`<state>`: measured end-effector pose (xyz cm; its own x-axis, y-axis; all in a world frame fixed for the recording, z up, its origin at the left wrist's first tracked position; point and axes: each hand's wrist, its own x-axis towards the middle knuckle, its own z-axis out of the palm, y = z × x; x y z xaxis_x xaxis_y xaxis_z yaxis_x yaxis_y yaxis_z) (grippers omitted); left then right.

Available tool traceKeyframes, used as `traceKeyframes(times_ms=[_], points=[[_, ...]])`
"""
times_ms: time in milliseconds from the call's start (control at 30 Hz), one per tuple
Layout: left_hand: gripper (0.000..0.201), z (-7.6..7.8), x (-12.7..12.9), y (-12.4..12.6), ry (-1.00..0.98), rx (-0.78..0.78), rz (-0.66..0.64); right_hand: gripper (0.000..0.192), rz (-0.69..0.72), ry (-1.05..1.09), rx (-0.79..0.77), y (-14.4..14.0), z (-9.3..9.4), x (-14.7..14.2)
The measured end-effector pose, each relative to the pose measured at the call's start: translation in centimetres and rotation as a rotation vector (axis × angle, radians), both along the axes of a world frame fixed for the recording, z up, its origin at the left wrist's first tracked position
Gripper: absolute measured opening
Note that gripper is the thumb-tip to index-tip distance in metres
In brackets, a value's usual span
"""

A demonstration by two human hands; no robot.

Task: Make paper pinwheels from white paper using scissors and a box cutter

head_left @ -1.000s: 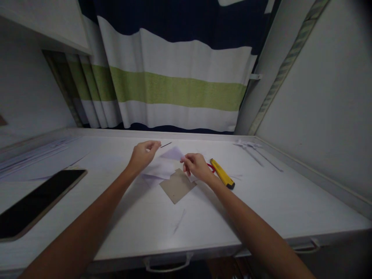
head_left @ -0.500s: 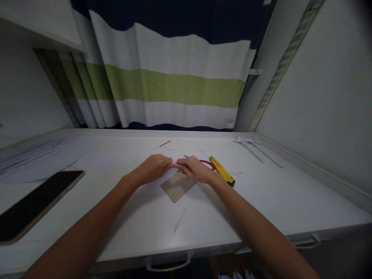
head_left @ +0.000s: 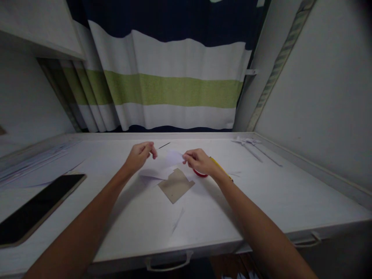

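A folding step looks to be in hand: the right hand [head_left: 199, 161] pinches the right edge of a thin sheet of pale white paper [head_left: 173, 158], lifted a little above the white table [head_left: 261, 201], while the left hand [head_left: 140, 154] hovers just left of it, fingers curled loosely with thumb near forefinger — whether it grips the sheet's far corner I cannot tell. The paper sits mid-table, just beyond a flat square of brown cardboard [head_left: 176, 185]. The next move would likely call for both hands to line up the edges before pressing a crease. No containers show — only a red-handled tool [head_left: 200, 174] and a yellow utility knife [head_left: 222, 170] behind the right wrist, and a dark phone [head_left: 37, 207] near left.
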<state>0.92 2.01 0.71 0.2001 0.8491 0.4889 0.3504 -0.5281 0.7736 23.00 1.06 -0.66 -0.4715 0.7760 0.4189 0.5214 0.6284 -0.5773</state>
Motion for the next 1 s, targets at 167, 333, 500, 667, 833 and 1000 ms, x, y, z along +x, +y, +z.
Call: traceKeyframes(times_ms=[167, 333, 500, 667, 833, 1000], points=[[0.049, -1.3, 2.7, -1.1, -0.051, -0.387, -0.330, 0.025, 0.029, 0.031, 0.059, -0.5, -1.1, -1.8], [0.035, -1.9, 3.6, -2.1, 0.039, -0.425, -0.350, 0.030, 0.030, 0.031, -0.013, -0.5, -1.8, -2.2], [0.028, -2.1, 4.3, -2.6, 0.148, -0.396, -0.406, 0.029, 0.009, 0.072, 0.084, -0.7, -1.5, -2.2], [0.028, -2.0, 4.4, -2.8, 0.210, -0.378, -0.434, 0.019, 0.049, -0.022, 0.179, -1.2, -1.0, -2.2], [0.036, -2.1, 4.0, -2.6, 0.204, -0.392, -0.393, 0.017, -0.023, -0.100, 0.288, -1.5, -1.0, -2.5], [0.038, -2.3, 3.8, -2.2, 0.249, -0.321, -0.358, 0.020, -0.118, -0.193, 0.305, -1.1, -1.4, -2.5]])
